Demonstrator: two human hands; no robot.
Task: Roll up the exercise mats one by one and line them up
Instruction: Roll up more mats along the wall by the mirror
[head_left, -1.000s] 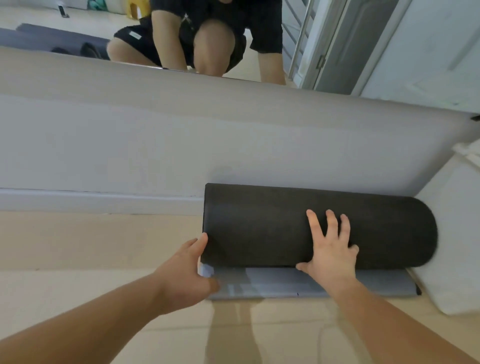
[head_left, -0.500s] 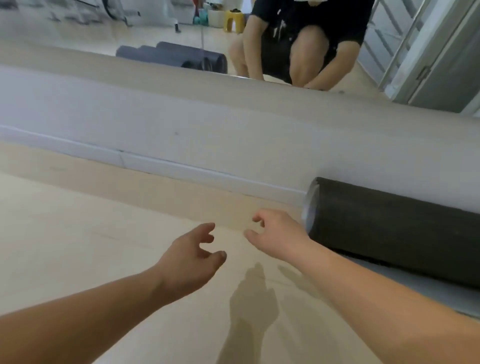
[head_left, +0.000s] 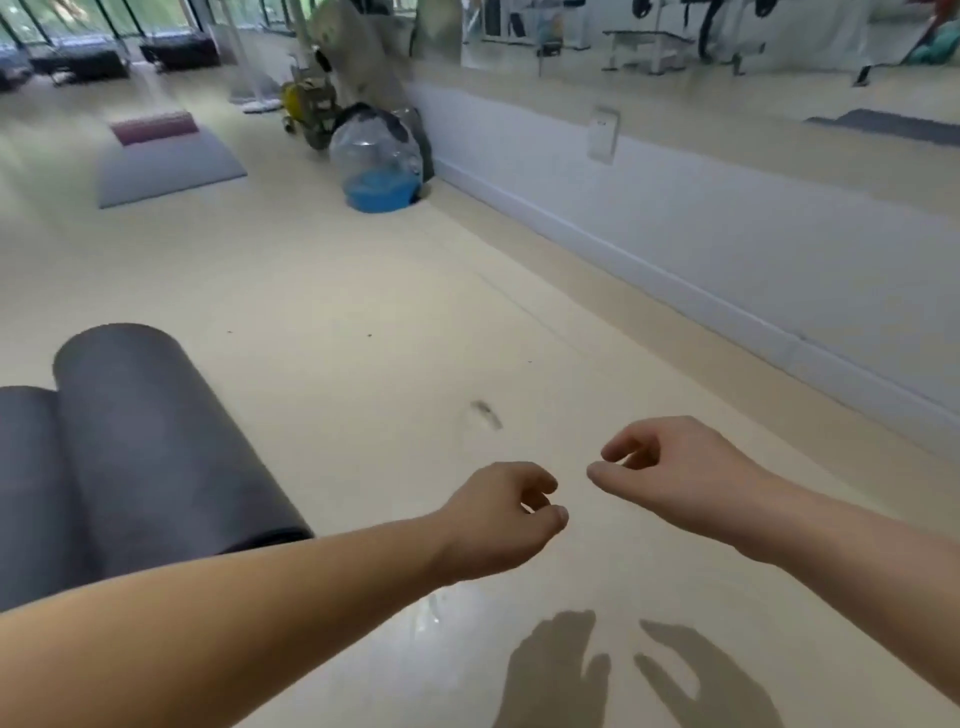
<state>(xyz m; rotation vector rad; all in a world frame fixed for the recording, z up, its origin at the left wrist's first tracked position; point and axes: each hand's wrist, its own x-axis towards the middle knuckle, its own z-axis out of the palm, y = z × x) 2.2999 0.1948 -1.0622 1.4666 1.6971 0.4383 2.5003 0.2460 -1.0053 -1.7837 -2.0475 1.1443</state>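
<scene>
The left hand (head_left: 498, 519) and right hand (head_left: 670, 467) hover loosely curled and empty, thumbs nearly meeting, over the glossy beige floor (head_left: 363, 312), with two smooth dark grey rolled mats (head_left: 156, 447) lying touching side by side just to their left and a flat grey mat (head_left: 166, 169), perhaps half-rolled, well beyond.

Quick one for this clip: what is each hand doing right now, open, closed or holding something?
Left hand: open, fingers loosely curled, holds nothing.
Right hand: open, fingers loosely curled, holds nothing.
</scene>
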